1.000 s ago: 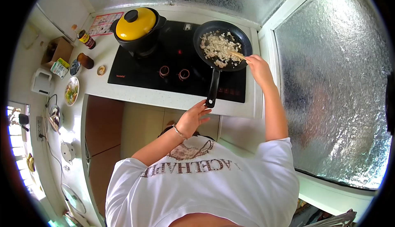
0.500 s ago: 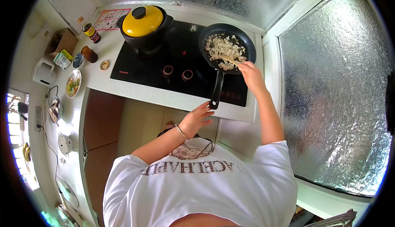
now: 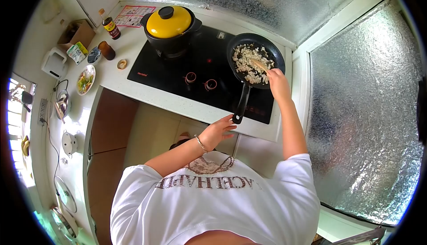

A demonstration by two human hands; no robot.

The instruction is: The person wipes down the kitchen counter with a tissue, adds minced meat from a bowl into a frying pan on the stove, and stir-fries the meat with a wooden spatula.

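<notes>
A black frying pan sits on the right side of the black cooktop, holding small pale chopped pieces of food. My right hand is closed around a wooden spatula, whose tip lies among the pieces. The pan handle points toward me. My left hand, with a bracelet on its wrist, is just beside the handle's end. Its fingers are apart and not wrapped around the handle; whether a fingertip touches it I cannot tell.
A black pot with a yellow lid stands at the cooktop's back left. Along the left counter are a sauce bottle, a brown jar, a plate of cut vegetables and a cardboard box. A textured glass panel borders the right.
The view has shifted, so the cooktop and counter appear a little farther right, with the pan slightly lower. My right hand still holds the spatula in the pan; the left stays by the handle.
</notes>
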